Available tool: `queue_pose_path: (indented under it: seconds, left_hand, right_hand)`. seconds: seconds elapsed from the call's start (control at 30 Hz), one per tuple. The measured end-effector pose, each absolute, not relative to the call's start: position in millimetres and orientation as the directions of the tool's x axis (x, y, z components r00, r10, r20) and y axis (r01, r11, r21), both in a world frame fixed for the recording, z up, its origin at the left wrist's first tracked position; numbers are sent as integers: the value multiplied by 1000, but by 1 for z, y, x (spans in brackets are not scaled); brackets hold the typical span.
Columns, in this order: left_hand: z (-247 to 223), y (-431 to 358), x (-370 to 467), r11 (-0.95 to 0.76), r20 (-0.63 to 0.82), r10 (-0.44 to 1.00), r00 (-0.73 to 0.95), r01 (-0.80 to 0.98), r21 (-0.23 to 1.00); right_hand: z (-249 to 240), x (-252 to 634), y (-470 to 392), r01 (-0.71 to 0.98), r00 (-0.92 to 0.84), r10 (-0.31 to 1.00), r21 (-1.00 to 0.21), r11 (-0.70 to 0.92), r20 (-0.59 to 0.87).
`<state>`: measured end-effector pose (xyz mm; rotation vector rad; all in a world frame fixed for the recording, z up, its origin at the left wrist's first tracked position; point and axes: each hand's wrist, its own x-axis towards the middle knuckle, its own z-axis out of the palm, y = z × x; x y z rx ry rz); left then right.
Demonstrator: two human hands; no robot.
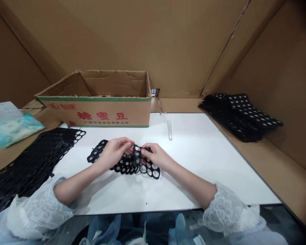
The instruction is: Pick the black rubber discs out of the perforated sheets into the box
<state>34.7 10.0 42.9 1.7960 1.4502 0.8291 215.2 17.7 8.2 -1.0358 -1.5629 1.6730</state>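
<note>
A black sheet full of round holes (pixel 124 167) is bunched in folds over the white tabletop, between my hands. My left hand (pixel 118 149) pinches its upper edge near the middle. Close beside it, my right hand (pixel 155 154) grips the same sheet with thumb and fingers. The sheet's ends stick out past both hands, and some fingertips are hidden behind the folds. Nearest to my left forearm lies a thick stack of similar black perforated sheets (pixel 33 160).
An open cardboard box (pixel 112 112) with red lettering stands behind my hands, dark pieces inside. A small whitish tube (pixel 169 130) lies on the white tabletop (pixel 193 146). More black perforated sheets (pixel 241 115) are piled at right. A patterned packet (pixel 16 129) sits left. Cardboard walls (pixel 173 44) surround the table.
</note>
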Motion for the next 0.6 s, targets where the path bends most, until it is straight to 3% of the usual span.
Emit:
queue_pose_path:
  seconds: [0.07, 0.13, 0.27, 0.43, 0.6]
  left_hand:
    - [43, 16, 25, -146, 198, 980, -22, 600, 786]
    - [42, 15, 23, -166, 303, 951, -67, 715, 679]
    - [37, -6, 41, -350, 245, 934, 259, 797, 492]
    - [33, -31, 59, -384, 201, 923, 329, 750, 539]
    - [32, -30, 57, -401, 166, 910, 380, 708, 581]
  right_hand:
    - [6, 215, 19, 68, -487, 859, -987, -147, -161]
    - [7, 213, 19, 44, -470, 866, -984, -173, -173]
    - [16, 209, 13, -43, -472, 866, -977, -208, -163]
    - [26, 211, 3, -19, -493, 843, -966, -257, -214]
    - [23, 212, 5, -49, -482, 862, -978, -203, -155]
